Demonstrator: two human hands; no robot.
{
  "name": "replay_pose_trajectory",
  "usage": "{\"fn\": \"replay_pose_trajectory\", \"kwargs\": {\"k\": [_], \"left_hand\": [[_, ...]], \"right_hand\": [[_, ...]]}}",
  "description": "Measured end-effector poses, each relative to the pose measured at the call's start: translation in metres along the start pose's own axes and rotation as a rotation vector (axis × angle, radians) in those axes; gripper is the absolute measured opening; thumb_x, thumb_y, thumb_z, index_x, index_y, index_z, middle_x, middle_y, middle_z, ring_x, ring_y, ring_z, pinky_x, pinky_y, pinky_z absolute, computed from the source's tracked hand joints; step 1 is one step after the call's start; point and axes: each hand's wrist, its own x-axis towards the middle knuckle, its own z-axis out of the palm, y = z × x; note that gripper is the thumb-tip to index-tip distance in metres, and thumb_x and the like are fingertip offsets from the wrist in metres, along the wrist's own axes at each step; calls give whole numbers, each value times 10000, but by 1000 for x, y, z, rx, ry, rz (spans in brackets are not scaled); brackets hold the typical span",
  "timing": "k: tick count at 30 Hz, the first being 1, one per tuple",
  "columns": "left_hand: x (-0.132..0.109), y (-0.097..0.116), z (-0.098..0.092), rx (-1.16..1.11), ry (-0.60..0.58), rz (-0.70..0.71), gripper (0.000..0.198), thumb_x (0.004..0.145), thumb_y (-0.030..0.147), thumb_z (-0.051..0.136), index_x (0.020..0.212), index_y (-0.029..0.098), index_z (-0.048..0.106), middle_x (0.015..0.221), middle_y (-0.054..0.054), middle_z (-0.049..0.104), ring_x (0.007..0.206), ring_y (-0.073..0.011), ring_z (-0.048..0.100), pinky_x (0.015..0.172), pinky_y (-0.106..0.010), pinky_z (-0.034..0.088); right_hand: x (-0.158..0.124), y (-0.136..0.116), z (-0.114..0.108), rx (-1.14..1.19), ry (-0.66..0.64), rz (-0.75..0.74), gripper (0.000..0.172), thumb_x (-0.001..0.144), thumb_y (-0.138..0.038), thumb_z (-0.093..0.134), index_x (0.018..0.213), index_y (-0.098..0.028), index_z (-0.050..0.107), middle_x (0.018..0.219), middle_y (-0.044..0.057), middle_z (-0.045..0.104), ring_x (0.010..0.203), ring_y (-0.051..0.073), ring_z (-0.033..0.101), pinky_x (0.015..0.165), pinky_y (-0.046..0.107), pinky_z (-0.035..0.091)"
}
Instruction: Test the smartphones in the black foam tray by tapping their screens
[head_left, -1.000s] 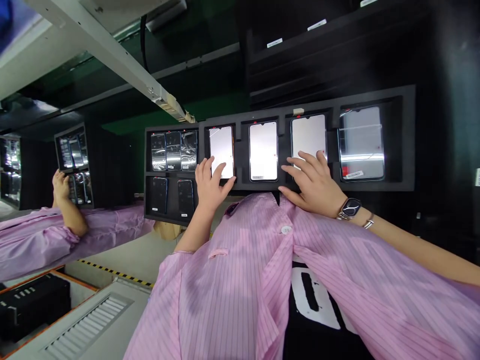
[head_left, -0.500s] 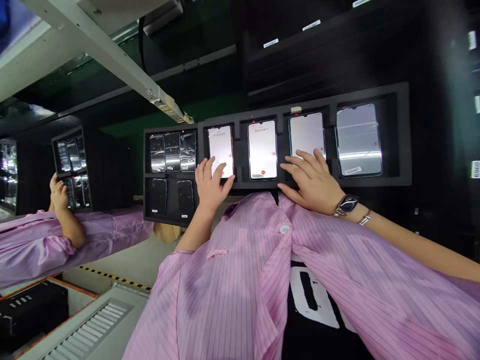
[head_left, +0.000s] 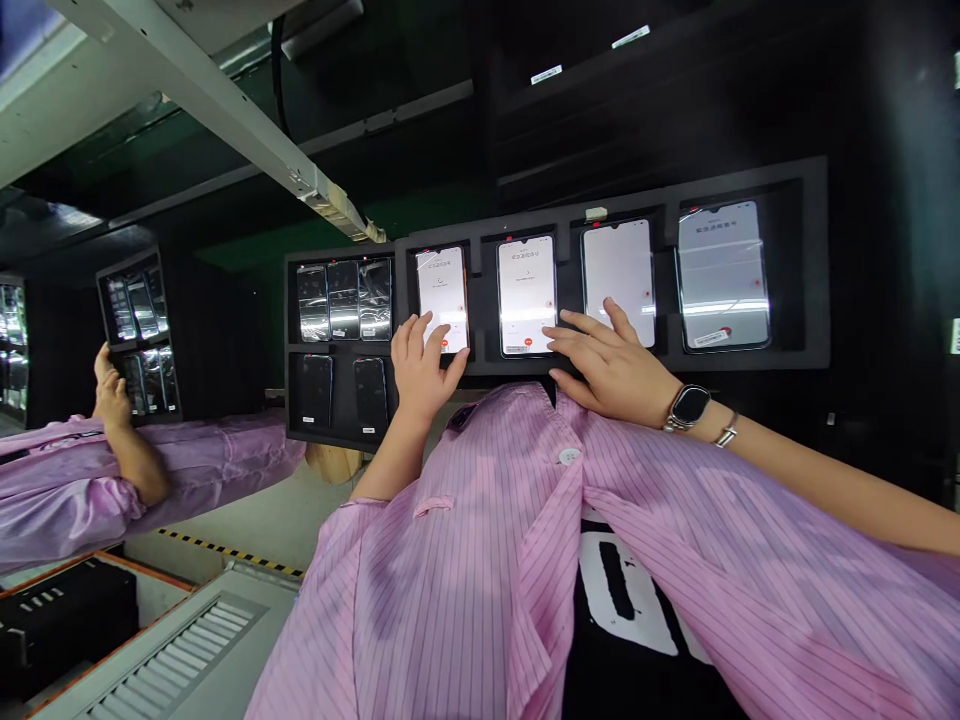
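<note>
Several smartphones lie face up, screens lit, in a long black foam tray. My left hand [head_left: 426, 368] is open, its spread fingers over the lower part of the leftmost lit smartphone [head_left: 440, 277]. The fingers of my open right hand [head_left: 611, 365] reach to the lower right edge of the second smartphone [head_left: 526, 285], near a red round button on its screen. That same hand covers the bottom of the third smartphone [head_left: 619, 270]. Farthest right rests a fourth smartphone [head_left: 722, 275], clear of both hands. Whether the fingertips touch the glass I cannot tell.
Left of the lit phones, a black tray [head_left: 337, 348] holds several dark phones. A white metal beam [head_left: 225, 115] slants down behind it. At far left a co-worker's hand [head_left: 112, 395] is beside another phone tray [head_left: 166, 330]. A louvred panel [head_left: 180, 655] stands lower left.
My right hand has shifted left, from the third smartphone toward the second. The first two screens now show extra small marks, and the fourth now displays text. My left hand stays in place.
</note>
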Motion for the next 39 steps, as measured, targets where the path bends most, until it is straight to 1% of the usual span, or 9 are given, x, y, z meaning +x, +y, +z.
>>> {"fn": "replay_pose_trajectory", "kwargs": {"k": [8,14,20,25,31,33,35,37,39], "left_hand": [[3,2,-1,31,-24,-5,411,978,550,549,1200,256,732,1485,-118,610,1479,-352,433,1228,-537,305],[4,-5,1,11,68,27,478,941,531,588,1260,182,661,1440,-168,636,1439,-346,488,1208,-510,352],[7,-11,3,22,131,78,466,929,485,611,1268,168,645,1400,-175,665,1396,-349,532,1192,-506,374],[9,-14,1,32,127,92,472,923,474,623,1274,159,633,1387,-192,666,1391,-352,539,1188,-512,382],[13,-16,-1,49,131,88,473,919,463,625,1279,156,633,1382,-191,672,1379,-368,552,1176,-527,391],[12,-18,-3,78,152,111,469,919,445,631,1285,152,633,1359,-189,686,1351,-371,573,1167,-529,403],[8,-19,-4,107,159,122,460,919,435,633,1286,158,636,1340,-184,696,1314,-372,597,1150,-528,422],[5,-21,-3,131,179,99,446,911,436,636,1272,174,650,1349,-182,687,1306,-379,601,1131,-531,442],[2,-23,1,153,215,57,434,897,436,643,1254,190,670,1386,-190,658,1331,-394,583,1119,-540,456]], "right_hand": [[4,-2,4,-23,50,20,331,1016,-366,536,1243,-156,654,1344,144,698,1380,352,560,1256,712,242],[7,-1,-1,-34,-19,41,407,1031,-411,499,1290,-120,616,1412,171,656,1458,364,490,1252,724,233],[-29,14,-23,-150,172,246,405,993,-427,557,1284,-149,591,1326,172,697,1395,368,549,1239,684,288],[-49,30,-37,-207,194,318,383,988,-448,552,1248,-171,598,1295,152,712,1363,365,577,1243,670,279],[-76,54,-61,-287,281,506,316,959,-422,593,1177,-194,617,1168,139,746,1280,386,625,1211,712,271],[-67,55,-77,-286,333,460,303,967,-406,596,1190,-201,600,1149,127,748,1247,381,646,1190,726,301],[-40,53,-100,-278,470,385,321,971,-375,600,1246,-213,571,1172,124,739,1249,370,647,1184,717,335],[5,48,-128,-261,625,283,351,977,-341,583,1307,-226,544,1217,128,719,1290,358,621,1190,689,364],[63,45,-158,-256,690,161,346,995,-320,538,1326,-221,543,1246,134,700,1322,346,592,1192,656,391]]}}
